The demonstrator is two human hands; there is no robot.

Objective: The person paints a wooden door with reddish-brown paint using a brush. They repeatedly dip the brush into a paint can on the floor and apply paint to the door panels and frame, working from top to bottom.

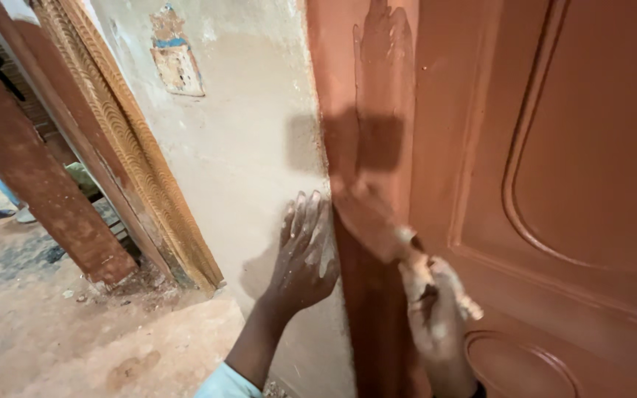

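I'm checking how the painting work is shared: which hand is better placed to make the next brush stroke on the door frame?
The right hand. It grips the paintbrush, whose bristles lie against the reddish-brown door frame. The left hand holds nothing and rests flat on the plastered wall beside the frame's edge.

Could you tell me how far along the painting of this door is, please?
The door panel already looks evenly reddish-brown. In hand: the right hand holds a brush against the frame edge, the left hand flat on the wall. The frame's streaky upper part looks unfinished.
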